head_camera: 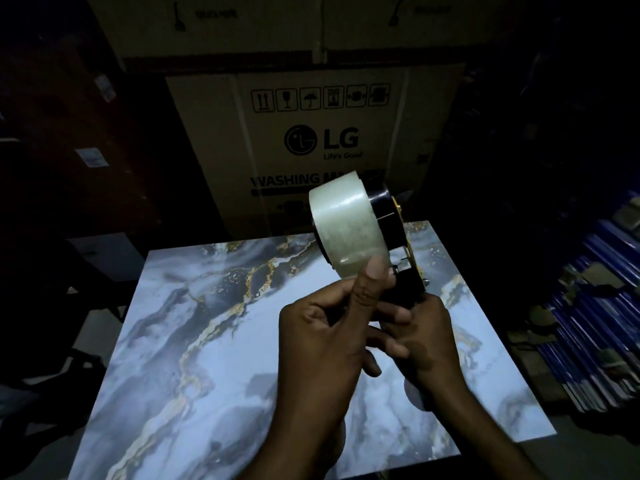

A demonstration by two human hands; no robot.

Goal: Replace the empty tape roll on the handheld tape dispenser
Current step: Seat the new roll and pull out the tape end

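holding the handheld tape dispenser (pixel 388 220) up in both hands, above the marble-patterned tabletop (pixel 207 323) and not touching it. gripping the black handle low down with the right hand (pixel 427 336), fingers curled tight around it so that most of the handle sits hidden inside the fist. bracing with the left hand (pixel 322 330) just beside and touching the right, thumb (pixel 374 277) stretched upward and pressed flat on the lower rim of the tape roll (pixel 346 216). curling the other left fingers in underneath; cannot tell whether they reach the roll's far edge or only the handle, hidden behind thumb and palm. carrying a full, wide roll of clear tape on the dispenser's black hub, with a band of bare hub showing between the roll and the yellow side plate (pixel 409 245). tilting the whole tool so the roll stands at the top, away from the body, handle pointing down and back toward the wrists. looking dim all around, lit mainly on the tabletop and the roll. standing behind the table, a large cardboard box (pixel 311 133) printed with lg, "life's good", handling symbols and part of "washing machine" — the last word covered by the roll. stacked at the far right, blue flat packs (pixel 595 306), too dark to name.
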